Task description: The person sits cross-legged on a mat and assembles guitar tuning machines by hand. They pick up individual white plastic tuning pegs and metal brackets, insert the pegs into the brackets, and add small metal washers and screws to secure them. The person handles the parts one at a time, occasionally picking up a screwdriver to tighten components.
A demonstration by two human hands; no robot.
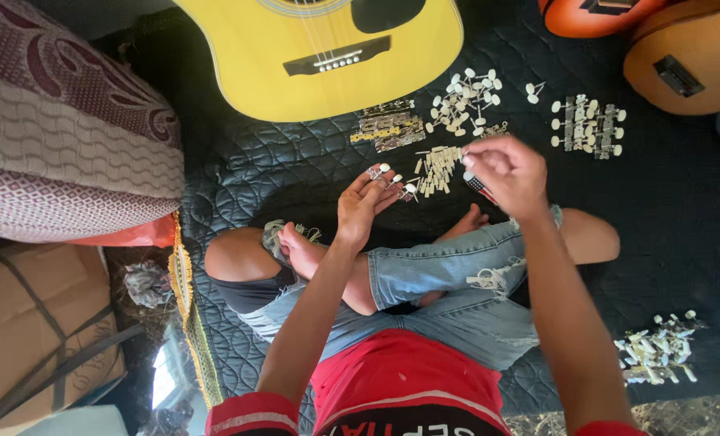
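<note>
I sit cross-legged on a dark quilted mat (295, 169). My left hand (363, 203) is palm up with fingers apart, and small white-knobbed tuning pegs (386, 173) rest at its fingertips. My right hand (507, 171) is raised above my knee, fingers closed around a small tool with a striped handle (479, 187) and something small and white at the fingertips. Between the hands lies a heap of pale pegs (436, 168).
A yellow acoustic guitar body (328, 48) lies ahead, and two orange-brown instruments (683, 56) sit at top right. Piles of tuner parts (588, 125) dot the mat, with another pile (657, 349) at lower right. Patterned cushion (61, 129) and cardboard box (37, 331) at left.
</note>
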